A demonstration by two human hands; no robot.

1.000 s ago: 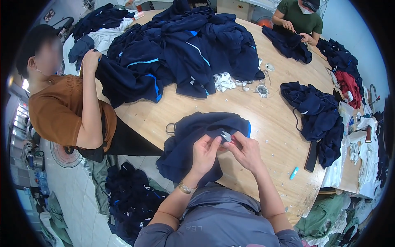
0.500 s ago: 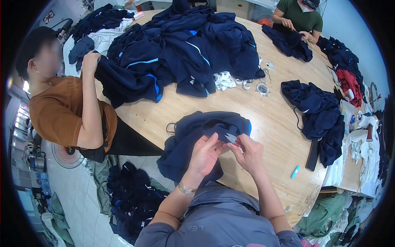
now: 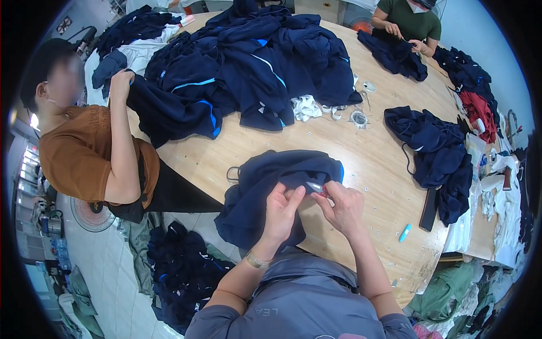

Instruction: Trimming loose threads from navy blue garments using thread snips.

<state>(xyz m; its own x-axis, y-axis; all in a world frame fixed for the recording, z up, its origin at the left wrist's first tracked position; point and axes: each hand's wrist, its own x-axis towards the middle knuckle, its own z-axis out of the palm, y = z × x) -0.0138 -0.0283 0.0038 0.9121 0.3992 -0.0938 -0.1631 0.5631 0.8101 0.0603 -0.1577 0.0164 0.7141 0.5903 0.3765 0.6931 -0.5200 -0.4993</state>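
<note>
Pinching the red-handled thread snips (image 3: 314, 187), R hand (image 3: 345, 209) has its fingers (image 3: 328, 211) closed round the handle, blades poking out twd the L hand (image 3: 280, 214). L thumb + index nearly meet, other fingers curled; can't tell if any cloth is caught btwn them.

Right under both: navy garment (image 3: 282, 164), bunched on the near part of the desk (image 3: 367, 158) & draping over its edge twd the lap; bright-blue trim on its R, cord loop (image 3: 232, 173) on its L.

Garment's prob. soft, limp, bulky, not slippery; likely sags if held at one spot, so best pinched at a seam or fold close to the blades. Snips look small, light, stiff, prob. sharp-tipped: hold by red handles only.

Further out: turquoise pen-like item (image 3: 405, 233) to the R, well apart; navy heap (image 3: 432, 144) beyond. Far side: big pile of navy garments (image 3: 243, 62), white cloth scrap (image 3: 306, 108) by it. Co-worker in brown tee (image 3: 84, 158) at L, co-worker in green tee (image 3: 412, 22) far R, each w/ dark cloth in hand.
</note>
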